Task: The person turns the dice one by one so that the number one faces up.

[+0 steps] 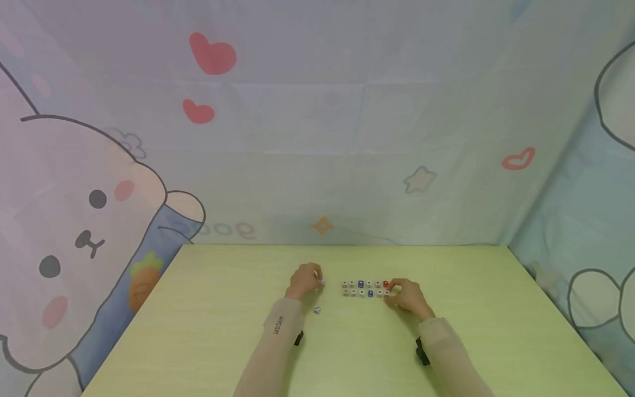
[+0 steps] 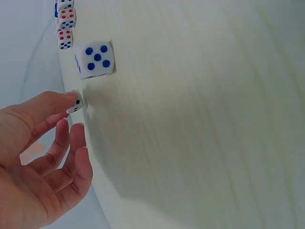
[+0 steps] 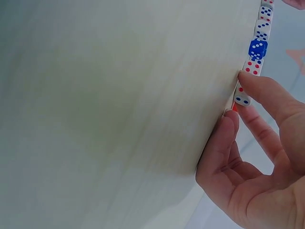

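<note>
My left hand (image 1: 305, 281) pinches a white die (image 2: 77, 102) between thumb and forefinger, left of two rows of dice; its other fingers bend loosely. A second white die (image 2: 95, 59) with five blue pips on top lies on the table nearer to me. At the right end of the rows, my right hand (image 1: 408, 295) has its thumb and forefinger around the last white die (image 3: 242, 97) of the near row. The red die (image 1: 385, 284) ends the far row, close to the forefinger. One blue die (image 1: 370, 294) sits in the near row and another blue die (image 1: 360, 284) in the far row.
The dice stand on a pale yellow-green table (image 1: 208, 331). Behind it hangs a printed cloth (image 1: 307, 121) with hearts and a cartoon bear, meeting the table's back edge. Dark wrist straps (image 1: 422, 352) show at the sleeves.
</note>
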The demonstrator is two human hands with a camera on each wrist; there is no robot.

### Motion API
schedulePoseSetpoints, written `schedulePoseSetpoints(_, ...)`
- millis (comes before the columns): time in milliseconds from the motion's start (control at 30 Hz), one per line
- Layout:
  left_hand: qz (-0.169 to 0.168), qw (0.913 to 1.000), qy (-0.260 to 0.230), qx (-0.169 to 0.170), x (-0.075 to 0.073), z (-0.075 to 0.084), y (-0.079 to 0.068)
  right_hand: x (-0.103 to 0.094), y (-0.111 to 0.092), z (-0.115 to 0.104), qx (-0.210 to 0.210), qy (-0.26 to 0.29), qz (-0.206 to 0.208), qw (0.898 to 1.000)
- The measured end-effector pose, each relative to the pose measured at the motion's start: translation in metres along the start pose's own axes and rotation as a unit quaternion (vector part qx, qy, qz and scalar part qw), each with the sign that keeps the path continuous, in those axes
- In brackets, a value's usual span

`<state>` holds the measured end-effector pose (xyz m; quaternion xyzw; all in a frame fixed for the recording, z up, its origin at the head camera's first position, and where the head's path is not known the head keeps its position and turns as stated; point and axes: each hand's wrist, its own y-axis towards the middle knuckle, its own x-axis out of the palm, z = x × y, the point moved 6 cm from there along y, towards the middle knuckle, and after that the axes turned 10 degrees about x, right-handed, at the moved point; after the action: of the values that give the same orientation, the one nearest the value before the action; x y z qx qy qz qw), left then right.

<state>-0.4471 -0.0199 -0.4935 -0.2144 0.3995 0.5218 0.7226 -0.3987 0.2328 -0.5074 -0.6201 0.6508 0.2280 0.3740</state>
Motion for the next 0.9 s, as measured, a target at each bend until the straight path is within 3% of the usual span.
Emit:
schedulePoseSetpoints(533,-0.015,0.9999,0.0,-0.005,0.0,-0.002,-0.002,-0.001,0.003,0.002,0.0,-0.011,0.0,1.0)
schedulePoseSetpoints(767,-0.024,0.9997,-0.009,-0.001,0.001,-0.004,-0.004,0.007,0.018,0.016,-0.045,-0.006,0.013,0.999)
schedulePoseSetpoints(900,-0.022,0.9996,-0.014,-0.005,0.002,-0.005,-0.003,0.001,0.008,0.005,-0.013,-0.005,0.003,1.0)
